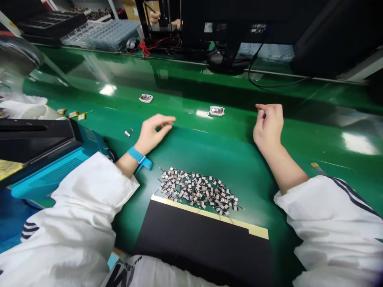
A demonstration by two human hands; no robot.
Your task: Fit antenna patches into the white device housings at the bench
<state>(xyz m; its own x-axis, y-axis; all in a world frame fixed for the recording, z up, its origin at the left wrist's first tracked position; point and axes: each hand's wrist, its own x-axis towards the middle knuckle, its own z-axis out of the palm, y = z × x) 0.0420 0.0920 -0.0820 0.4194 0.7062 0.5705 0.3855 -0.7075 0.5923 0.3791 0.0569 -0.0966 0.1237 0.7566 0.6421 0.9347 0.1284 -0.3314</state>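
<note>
My left hand (156, 131), with a blue strap (140, 157) on its wrist, rests over the green mat with nothing visible in it. Its fingers reach out to the right, and the thumb stands a little apart. Farther right, my right hand (269, 124) is closed, its fingers curled; a small dark spot shows by the thumb, too small to name. Between and beyond the hands sits a small white housing with parts inside (217, 111). A similar housing (146, 98) lies farther left. Nearer to me is a pile of small silvery parts with thin dark leads (197, 189).
A black sheet with a yellow edge (203, 243) lies before me. Small bits (127, 133) and yellow pieces (73, 114) are at left, by a blue-and-black device (60, 159). Behind stand a monitor base (224, 63), clear trays (110, 34) and red wires (145, 48). Another person's hand (154, 16) shows beyond.
</note>
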